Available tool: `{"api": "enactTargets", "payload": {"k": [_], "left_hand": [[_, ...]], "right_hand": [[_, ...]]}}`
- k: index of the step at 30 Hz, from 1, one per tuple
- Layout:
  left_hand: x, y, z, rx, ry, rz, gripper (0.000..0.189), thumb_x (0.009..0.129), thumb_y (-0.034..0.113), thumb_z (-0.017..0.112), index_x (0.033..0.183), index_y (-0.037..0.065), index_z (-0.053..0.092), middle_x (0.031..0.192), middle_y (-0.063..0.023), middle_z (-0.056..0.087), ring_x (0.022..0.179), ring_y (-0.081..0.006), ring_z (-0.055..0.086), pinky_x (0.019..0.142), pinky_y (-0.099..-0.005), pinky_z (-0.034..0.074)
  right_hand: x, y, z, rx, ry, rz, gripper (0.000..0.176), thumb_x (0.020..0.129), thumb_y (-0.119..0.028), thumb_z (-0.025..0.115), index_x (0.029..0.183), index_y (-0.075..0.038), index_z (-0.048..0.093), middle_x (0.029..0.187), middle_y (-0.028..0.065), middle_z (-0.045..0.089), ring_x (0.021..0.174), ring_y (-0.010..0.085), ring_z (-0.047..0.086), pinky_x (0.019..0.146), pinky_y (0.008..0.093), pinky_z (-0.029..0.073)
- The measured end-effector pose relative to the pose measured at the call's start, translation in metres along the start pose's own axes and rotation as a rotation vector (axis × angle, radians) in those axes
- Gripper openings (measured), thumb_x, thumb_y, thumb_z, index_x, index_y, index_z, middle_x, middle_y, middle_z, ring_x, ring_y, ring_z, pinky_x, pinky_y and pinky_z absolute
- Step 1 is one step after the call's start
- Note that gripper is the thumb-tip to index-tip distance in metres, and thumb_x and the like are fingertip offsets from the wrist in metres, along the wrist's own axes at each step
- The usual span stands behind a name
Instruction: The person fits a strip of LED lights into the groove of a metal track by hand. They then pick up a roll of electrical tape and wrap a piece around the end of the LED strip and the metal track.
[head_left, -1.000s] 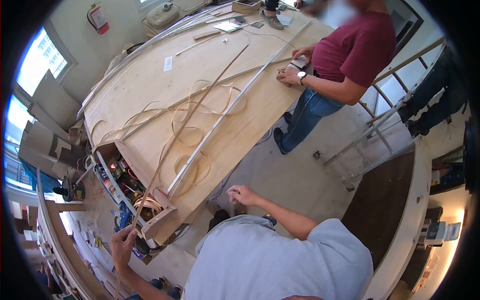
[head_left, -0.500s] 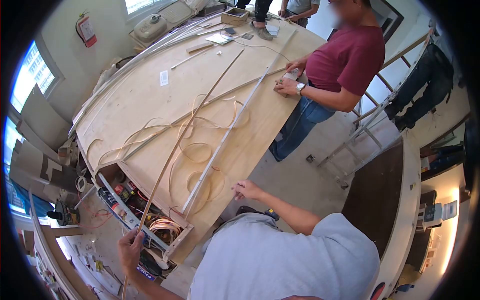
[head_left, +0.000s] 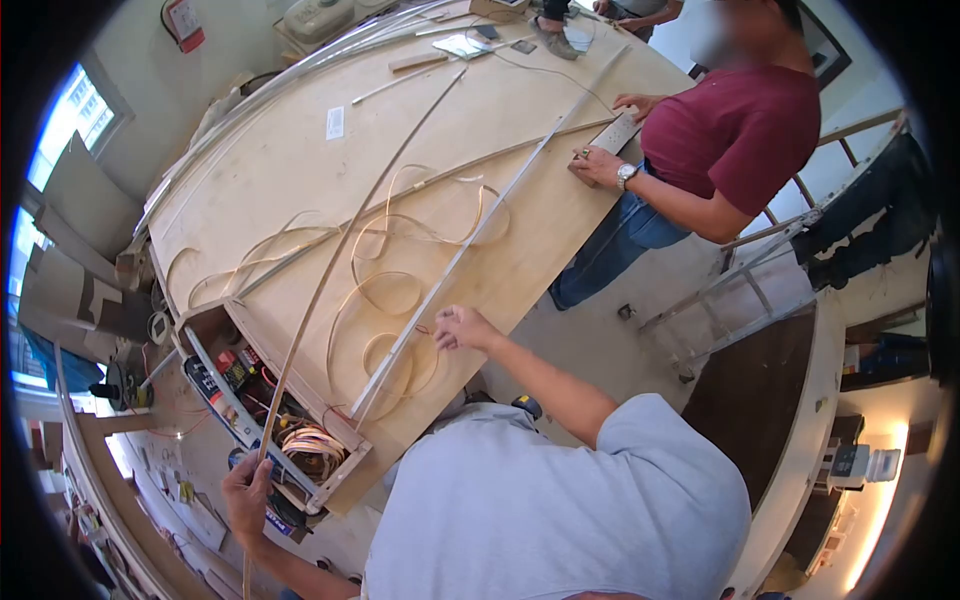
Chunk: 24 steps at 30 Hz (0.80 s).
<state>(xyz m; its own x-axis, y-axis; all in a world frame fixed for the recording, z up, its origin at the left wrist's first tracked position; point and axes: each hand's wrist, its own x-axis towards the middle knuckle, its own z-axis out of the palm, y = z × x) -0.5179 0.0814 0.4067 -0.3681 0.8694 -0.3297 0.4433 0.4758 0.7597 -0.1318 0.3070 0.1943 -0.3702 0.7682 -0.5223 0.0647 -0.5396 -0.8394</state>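
Observation:
My left hand (head_left: pixel 248 492) is closed round a long thin wooden strip (head_left: pixel 330 262), which slants up across the wooden board table. Beside that hand lies a wooden toolbox (head_left: pixel 290 385) holding coiled wire (head_left: pixel 312 450) and tools. My right hand (head_left: pixel 466 328) hovers over the near edge of the table, by the red wires and a looped pale strip (head_left: pixel 390 290); its fingers are curled, and whether anything is between them is too small to tell. A long whitish straight bar (head_left: pixel 468 242) runs diagonally just left of my right hand.
A co-worker in a maroon shirt (head_left: pixel 735 135) stands at the table's right edge, both hands on a block (head_left: pixel 617 135). Farther right is a ladder (head_left: pixel 750 290) with a person's legs on it. Another foot (head_left: pixel 553 38) rests on the table (head_left: pixel 270 175) at the back.
My right hand has moved up and left over the table edge. The camera view has shifted, and the co-worker appears farther right. My left hand still holds the strip.

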Motion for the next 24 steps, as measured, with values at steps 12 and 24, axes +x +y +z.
{"api": "enactTargets", "payload": {"k": [12, 24], "left_hand": [[-0.029, 0.036, 0.011, 0.225, 0.147, -0.092, 0.027, 0.086, 0.020, 0.066, 0.107, 0.002, 0.068, 0.058, 0.0042, 0.044, 0.053, -0.0044, 0.041, 0.048, -0.0235, 0.034], [-0.041, 0.026, 0.013, 0.285, 0.213, -0.070, 0.023, 0.084, 0.019, 0.066, 0.090, -0.003, 0.066, 0.054, 0.0009, 0.045, 0.051, -0.0065, 0.040, 0.047, -0.0262, 0.033]], "right_hand": [[0.041, -0.022, 0.013, -1.272, -0.135, -1.080, 0.017, 0.081, -0.009, 0.055, 0.097, -0.007, 0.060, 0.094, 0.0112, 0.059, 0.079, 0.0313, 0.062, 0.067, 0.0414, 0.051], [0.050, -0.087, 0.013, -1.619, 0.180, -1.484, 0.011, 0.076, -0.009, 0.054, 0.086, -0.009, 0.059, 0.085, 0.0094, 0.059, 0.083, 0.0261, 0.060, 0.076, 0.0407, 0.045]]}}
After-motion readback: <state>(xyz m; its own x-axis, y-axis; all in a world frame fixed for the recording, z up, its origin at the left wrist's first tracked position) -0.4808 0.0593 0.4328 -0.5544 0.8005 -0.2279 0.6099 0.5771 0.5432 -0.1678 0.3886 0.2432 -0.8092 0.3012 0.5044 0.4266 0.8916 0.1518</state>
